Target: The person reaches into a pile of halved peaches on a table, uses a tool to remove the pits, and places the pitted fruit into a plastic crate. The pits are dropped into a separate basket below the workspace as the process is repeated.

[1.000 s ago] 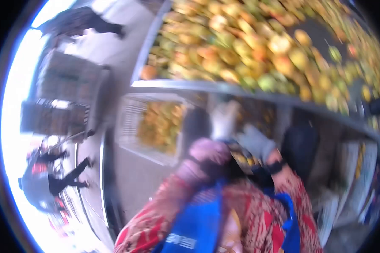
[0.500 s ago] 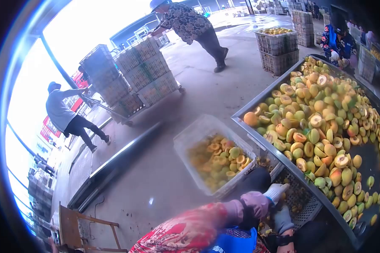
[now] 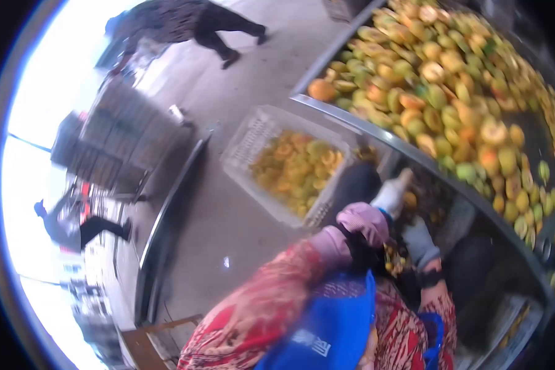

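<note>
My left hand [image 3: 390, 196], in a white glove with a pink cuff, reaches over a dark perforated crate [image 3: 438, 185] below the fruit table. Its fingers look pressed together; what they hold is hidden. A yellow-orange fruit piece [image 3: 410, 198] shows beside its fingertips. Just below is my right hand [image 3: 419, 243], in a grey glove with a black wristband, pointing toward the left one. Its fingers are blurred and hidden. Small fruit scraps [image 3: 396, 259] lie below the hands. Heaped on the metal-edged table [image 3: 376, 131] are halved and whole apricots [image 3: 435, 95].
A white plastic crate [image 3: 243, 145] holding apricots [image 3: 299, 169] stands on the floor to the left. Farther off, one person [image 3: 179, 24] and another person [image 3: 74, 225] are beside a cart of stacked crates [image 3: 120, 135]. A wooden stool [image 3: 160, 336] is at bottom left.
My view has tilted and shifted, so the table and crate appear higher and farther left. Both hands stay close together over the dark crate. The cart and both people appear farther left.
</note>
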Demonstrator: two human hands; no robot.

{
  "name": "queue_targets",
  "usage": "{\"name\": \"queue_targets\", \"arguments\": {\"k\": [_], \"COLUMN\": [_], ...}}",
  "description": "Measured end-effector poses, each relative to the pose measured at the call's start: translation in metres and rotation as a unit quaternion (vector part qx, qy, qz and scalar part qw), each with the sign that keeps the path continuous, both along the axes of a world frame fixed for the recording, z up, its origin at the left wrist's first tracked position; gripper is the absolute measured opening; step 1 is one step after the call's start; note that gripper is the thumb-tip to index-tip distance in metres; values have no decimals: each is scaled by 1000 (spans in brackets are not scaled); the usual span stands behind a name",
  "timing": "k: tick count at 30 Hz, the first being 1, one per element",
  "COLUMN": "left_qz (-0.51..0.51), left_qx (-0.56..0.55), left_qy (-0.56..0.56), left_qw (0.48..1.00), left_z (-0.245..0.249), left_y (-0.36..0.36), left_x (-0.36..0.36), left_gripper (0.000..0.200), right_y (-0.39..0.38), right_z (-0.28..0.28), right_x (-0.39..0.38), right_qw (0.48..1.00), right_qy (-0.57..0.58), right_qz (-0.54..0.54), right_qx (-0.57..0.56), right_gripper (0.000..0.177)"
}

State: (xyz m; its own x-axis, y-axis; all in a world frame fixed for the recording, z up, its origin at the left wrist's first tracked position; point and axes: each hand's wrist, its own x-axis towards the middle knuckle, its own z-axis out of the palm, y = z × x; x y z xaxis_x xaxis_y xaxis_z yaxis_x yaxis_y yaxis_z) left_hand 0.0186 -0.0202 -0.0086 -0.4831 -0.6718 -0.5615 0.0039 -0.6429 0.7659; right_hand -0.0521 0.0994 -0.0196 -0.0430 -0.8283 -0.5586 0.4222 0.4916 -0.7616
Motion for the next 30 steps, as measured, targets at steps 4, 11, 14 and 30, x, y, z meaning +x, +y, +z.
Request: {"name": "queue_targets", "arguments": {"k": [4, 11, 14, 30], "left_qz": [-9, -94, -103, 37], "left_qx": [-155, -77, -86, 219], "left_qy": [-70, -52, -93, 241], "left_qw": [985, 991, 987, 945], "left_z": [1, 11, 9, 38], "left_y": [14, 4, 12, 13], "left_x": [0, -7, -10, -11], "left_gripper": [48, 42, 38, 37], "right_y": [-1, 1, 4, 35], "right_z": [-38, 19, 9, 61], "right_x": [10, -9, 1, -14], "right_qw": [902, 997, 977, 921], "right_qy": [382, 72, 176, -328], "right_qz": [52, -7, -57, -9], "right_qx": [-192, -32, -106, -211], "right_gripper": [17, 16, 13, 21]}}
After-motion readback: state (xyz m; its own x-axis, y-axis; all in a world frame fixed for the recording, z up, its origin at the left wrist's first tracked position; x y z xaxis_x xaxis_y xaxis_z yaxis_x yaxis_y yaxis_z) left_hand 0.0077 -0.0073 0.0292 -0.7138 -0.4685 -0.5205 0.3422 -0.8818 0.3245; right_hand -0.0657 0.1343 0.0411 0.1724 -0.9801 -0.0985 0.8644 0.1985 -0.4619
